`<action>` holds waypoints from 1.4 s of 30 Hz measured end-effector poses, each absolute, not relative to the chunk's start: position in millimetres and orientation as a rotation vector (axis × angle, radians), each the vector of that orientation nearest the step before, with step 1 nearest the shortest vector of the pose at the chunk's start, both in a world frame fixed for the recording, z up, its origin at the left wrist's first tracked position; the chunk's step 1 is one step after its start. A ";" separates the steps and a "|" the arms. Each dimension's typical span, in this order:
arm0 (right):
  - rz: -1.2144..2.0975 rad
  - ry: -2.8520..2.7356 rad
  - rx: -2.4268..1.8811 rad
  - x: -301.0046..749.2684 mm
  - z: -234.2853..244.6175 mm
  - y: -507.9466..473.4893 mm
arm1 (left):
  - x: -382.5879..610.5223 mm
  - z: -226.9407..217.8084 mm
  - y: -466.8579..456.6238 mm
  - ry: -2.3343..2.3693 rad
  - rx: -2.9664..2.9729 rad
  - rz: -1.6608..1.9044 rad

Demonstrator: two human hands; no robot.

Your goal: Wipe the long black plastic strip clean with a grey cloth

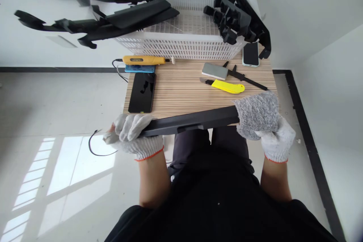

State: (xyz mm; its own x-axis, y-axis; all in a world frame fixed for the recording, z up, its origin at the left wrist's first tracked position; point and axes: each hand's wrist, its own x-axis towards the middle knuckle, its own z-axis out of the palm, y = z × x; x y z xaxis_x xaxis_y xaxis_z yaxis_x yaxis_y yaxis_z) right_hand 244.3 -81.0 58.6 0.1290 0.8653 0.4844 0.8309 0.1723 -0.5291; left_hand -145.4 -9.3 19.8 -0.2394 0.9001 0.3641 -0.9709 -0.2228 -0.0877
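A long black plastic trim piece (190, 121) is held level above my lap, at the near edge of the table. My left hand (133, 132), in a white knit glove, wraps its fingers round the left end. At the other end, my right hand (275, 136), gloved too, grips a grey speckled cloth (256, 115) that is folded over the trim piece and hides that end. Just beyond lie a yellow utility knife (228, 86) with its blade out, a grey sharpening-stone-like block (214, 71) and a black caliper (246, 79).
A white plastic basket (187, 47) stands at the back, with black plastic parts (133, 15) jutting out left and more black parts (235, 19) at right. On the wooden table (181, 87) are a yellow rotary tool (144, 60), a black phone (142, 92) and another phone (250, 54).
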 end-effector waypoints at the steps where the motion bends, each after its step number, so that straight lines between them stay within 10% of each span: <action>1: -0.031 -1.659 -1.605 243.7 57.9 -80.7 | -145.7 18.9 -9.0 -0.344 0.273 1.793; 42: -0.026 -1.690 -1.652 249.7 54.5 -73.9 | -140.4 29.2 -13.8 -0.339 0.359 1.712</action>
State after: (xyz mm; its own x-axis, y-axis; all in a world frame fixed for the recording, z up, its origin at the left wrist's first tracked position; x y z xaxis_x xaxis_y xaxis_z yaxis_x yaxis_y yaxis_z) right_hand 249.7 -73.9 54.5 0.1247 0.8481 0.5149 0.8634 0.1629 -0.4774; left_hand -140.4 -13.8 29.2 -0.1600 0.8931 0.4204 -0.9859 -0.1655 -0.0237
